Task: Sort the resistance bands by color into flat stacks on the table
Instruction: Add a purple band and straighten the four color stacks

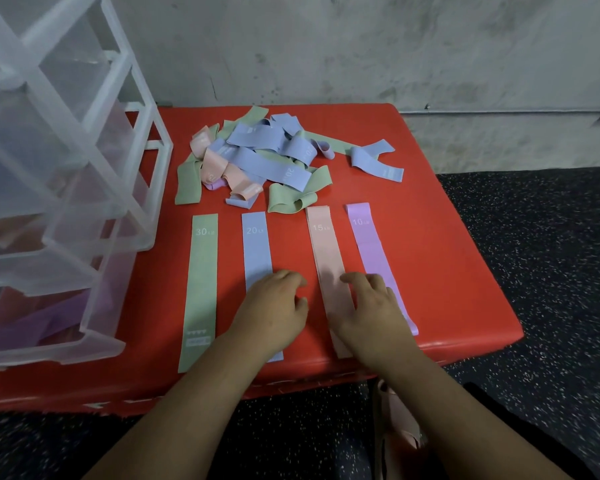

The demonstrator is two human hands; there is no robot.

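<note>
the left hand (274,306) rests on the blue band (255,251), fingers relaxed. the right hand (371,306) lies likewise across the pink band (328,251) and purple band (371,247). neither holds anything. a green band (201,271) lies left of the left hand. four stacks look started. next comes a reach beyond both hands to the tangled pile (267,157) on the worktop (447,254).

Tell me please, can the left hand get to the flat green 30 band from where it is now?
Probably yes. The left hand rests on the flat blue band, and the green 30 band lies uncovered just to its left. Nothing stands between them; the clear drawer unit sits further left, apart.
</note>
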